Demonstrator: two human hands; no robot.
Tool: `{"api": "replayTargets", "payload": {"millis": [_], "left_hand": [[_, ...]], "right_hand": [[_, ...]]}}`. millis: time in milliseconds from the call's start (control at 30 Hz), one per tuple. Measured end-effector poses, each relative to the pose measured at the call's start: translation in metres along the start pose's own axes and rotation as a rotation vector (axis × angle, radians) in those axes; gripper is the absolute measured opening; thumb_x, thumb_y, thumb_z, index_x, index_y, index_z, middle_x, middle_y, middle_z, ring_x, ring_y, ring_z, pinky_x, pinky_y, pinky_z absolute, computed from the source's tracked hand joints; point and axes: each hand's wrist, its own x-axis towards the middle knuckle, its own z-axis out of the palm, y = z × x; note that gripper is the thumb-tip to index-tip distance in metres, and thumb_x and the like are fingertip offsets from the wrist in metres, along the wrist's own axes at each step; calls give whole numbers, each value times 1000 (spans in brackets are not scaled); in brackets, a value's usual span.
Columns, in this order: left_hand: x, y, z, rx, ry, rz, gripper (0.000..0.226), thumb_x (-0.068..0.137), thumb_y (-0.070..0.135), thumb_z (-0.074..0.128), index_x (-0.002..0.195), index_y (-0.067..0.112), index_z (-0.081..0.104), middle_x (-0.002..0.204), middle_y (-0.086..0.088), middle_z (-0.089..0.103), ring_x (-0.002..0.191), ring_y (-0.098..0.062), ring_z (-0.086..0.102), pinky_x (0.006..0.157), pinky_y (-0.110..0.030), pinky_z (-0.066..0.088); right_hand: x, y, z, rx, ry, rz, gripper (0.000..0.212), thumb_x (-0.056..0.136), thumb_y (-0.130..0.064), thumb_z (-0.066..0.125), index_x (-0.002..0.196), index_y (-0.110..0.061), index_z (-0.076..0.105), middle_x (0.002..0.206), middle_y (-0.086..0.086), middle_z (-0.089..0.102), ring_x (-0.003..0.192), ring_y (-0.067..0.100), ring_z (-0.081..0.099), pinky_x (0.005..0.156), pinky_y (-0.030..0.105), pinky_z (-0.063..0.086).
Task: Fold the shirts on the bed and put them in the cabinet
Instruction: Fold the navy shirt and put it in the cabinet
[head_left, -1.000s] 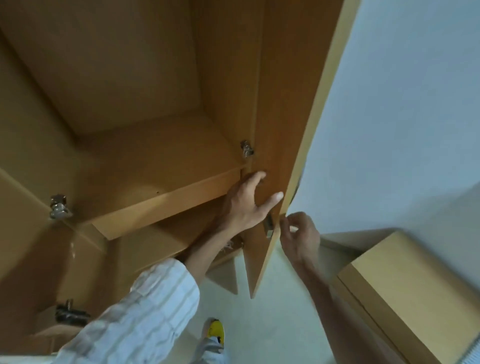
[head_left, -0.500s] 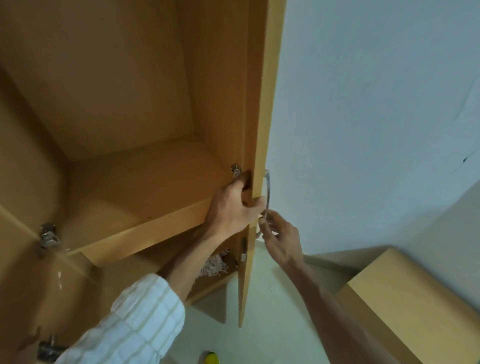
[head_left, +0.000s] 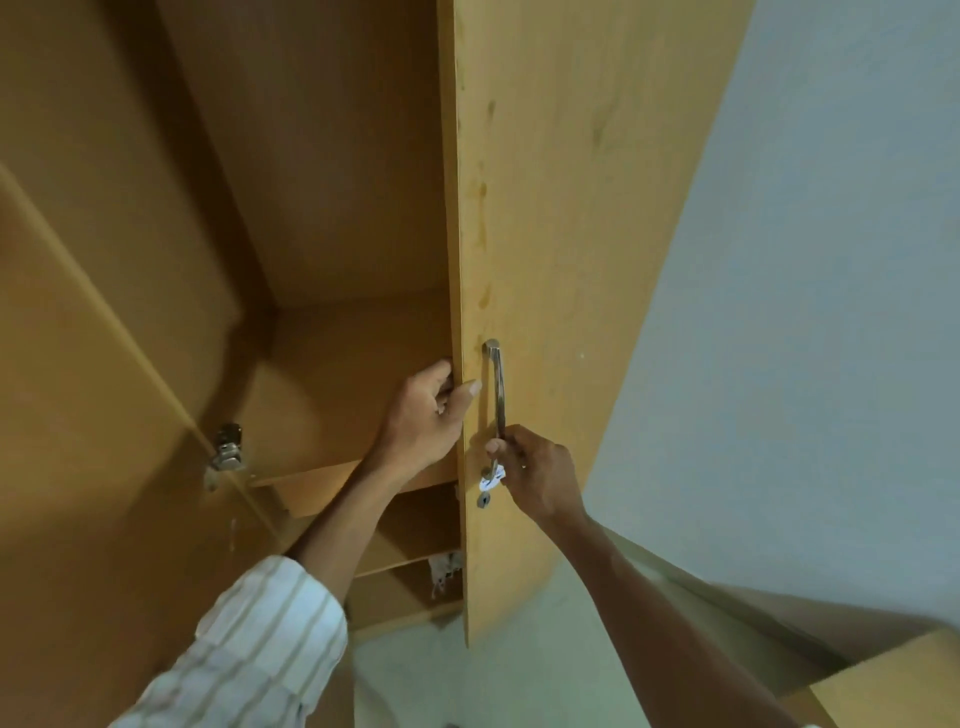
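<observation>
Pale wall (head_left: 805, 260) behind cabinet (head_left: 311, 182): left hand (head_left: 423, 415) grips door (head_left: 561, 208) edge, right hand (head_left: 535, 475) curls around handle (head_left: 497, 395), probably steadying the swing.

Both arms reach up. Left hand (head_left: 426, 415) grips the door (head_left: 545, 234) edge (thumb in front). Right hand (head_left: 535, 475) pinches the handle (head_left: 497, 395)

A home bedroom, by the look: a tall wooden cabinet (head_left: 332, 208) with shelves, a hinged door (head_left: 561, 234) (metal handle (head_left: 497, 389)), plain painted wall (head_left: 810, 312).
</observation>
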Motion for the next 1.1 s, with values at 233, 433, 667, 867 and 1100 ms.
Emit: {"api": "replayTargets", "payload": {"millis": [233,433,667,867,1100], "left_hand": [[55,-27,-20,118,74,-98,18,104,32,50,106,17,60,89,0,65,74,-12,58,62,-27,43],[87,-45,-30,124,81,-109,18,103,33,50,114,23,61,104,-1,69,91,-20,65,75,-39,52],[100,-53,-35,112,64,-87,22,104,33,49,113,18,62,93,-3,68,78,-19,61,67,-35,44],[97,-49,-34,101,73,-77,25,105,34,47,116,18,61,97,-2,69,84,-16,63,69,-34,47],[51,-66,-36,-19,129,-218,23,100,37,53,121,34,62,121,5,67,114,-14,64,94,-45,57]], "right_hand": [[55,-12,27,2,-90,57,20,101,-36,57,91,-19,62,60,-20,51,48,2,50,49,11,36],[82,-18,40,24,-109,71,25,101,-38,56,101,-14,64,69,-16,57,49,2,50,50,10,38],[93,-16,48,6,-114,72,20,101,-39,55,91,-23,53,65,-15,54,49,4,48,48,13,36],[92,-18,52,51,-108,118,21,101,-42,54,93,-23,54,73,-9,61,54,8,53,50,15,40],[54,-25,55,54,-265,327,42,102,-39,52,138,-19,45,123,1,66,105,23,67,81,34,54]]}}
